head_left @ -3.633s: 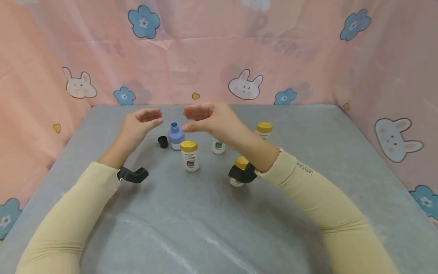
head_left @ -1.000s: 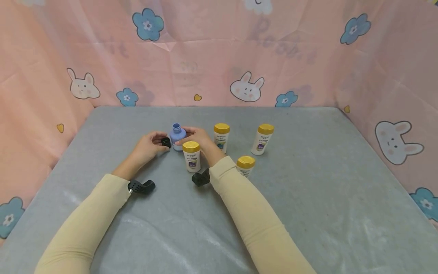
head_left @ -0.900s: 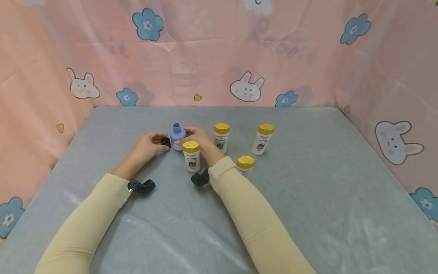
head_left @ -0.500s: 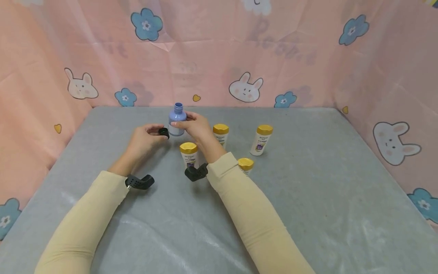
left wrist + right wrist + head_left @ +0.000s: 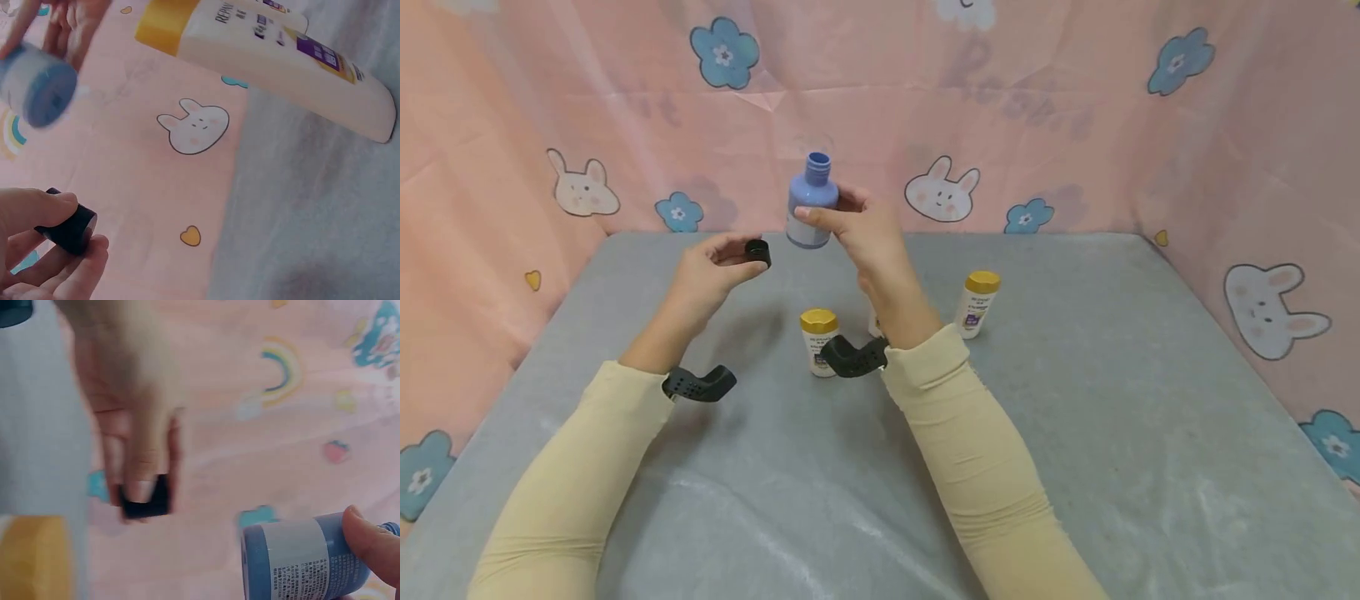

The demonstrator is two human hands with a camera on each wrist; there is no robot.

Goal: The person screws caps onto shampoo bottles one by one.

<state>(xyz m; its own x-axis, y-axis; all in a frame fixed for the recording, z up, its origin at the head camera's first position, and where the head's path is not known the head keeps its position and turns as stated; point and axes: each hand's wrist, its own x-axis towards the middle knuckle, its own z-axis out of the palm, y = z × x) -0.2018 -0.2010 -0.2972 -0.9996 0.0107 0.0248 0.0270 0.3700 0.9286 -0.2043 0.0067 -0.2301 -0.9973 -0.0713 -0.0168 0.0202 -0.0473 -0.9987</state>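
Note:
My right hand (image 5: pixel 872 237) grips a blue bottle (image 5: pixel 812 200) with a pale label, its threaded neck uncapped and pointing up. The bottle is raised well above the table. Between thumb and fingers, my left hand (image 5: pixel 703 275) pinches a small black cap (image 5: pixel 757 252), held to the left of the bottle and a little lower. Cap and bottle are apart. In the left wrist view the black cap (image 5: pixel 70 228) shows clearly, with the bottle's base (image 5: pixel 50 94) blurred above it. The right wrist view shows fine print on the bottle's label (image 5: pixel 300 565).
A white bottle with a gold cap (image 5: pixel 818 343) stands on the grey table (image 5: pixel 1112 417) below my hands. Another gold-capped bottle (image 5: pixel 977 305) stands farther right. My right wrist mostly hides a third white bottle (image 5: pixel 875 323). A pink printed curtain (image 5: pixel 1037 100) hangs behind.
Both hands, apart and over the table at first, took hold of the blue bottle and the black cap. Both things have since risen off the table, the bottle higher and slightly right.

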